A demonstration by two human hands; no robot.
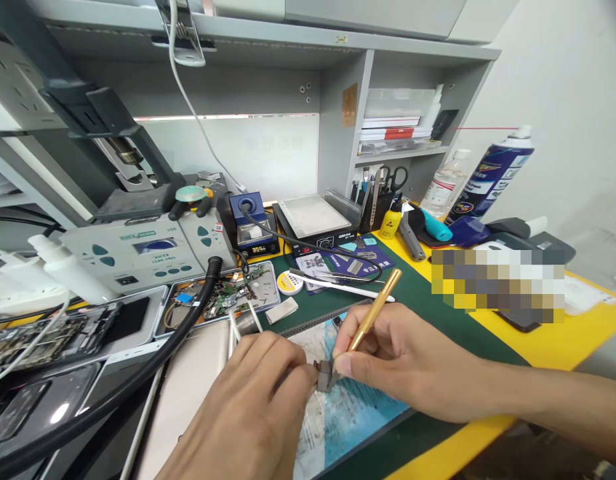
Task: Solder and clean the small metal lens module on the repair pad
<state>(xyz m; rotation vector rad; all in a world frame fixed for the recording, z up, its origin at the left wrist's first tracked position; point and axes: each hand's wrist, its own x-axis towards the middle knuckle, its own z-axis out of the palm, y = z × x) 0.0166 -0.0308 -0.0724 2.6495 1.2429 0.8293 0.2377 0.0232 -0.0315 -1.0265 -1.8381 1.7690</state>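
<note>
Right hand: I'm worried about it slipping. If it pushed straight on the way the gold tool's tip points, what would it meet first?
Most likely the small grey part that the left hand pinches; the gold tool in the right hand already points down-left at it. Behind it come the left fingertips, though depth is unclear.

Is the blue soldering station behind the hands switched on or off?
On. The soldering station shows lit orange digits on its front display, behind the left hand and the right hand holding a gold tool.

The tool's handle (pixel 375 308) looked like polished brass; the mat (pixel 428 313) was matt green, the phone screen (pixel 43 407) glossy glass.
</note>
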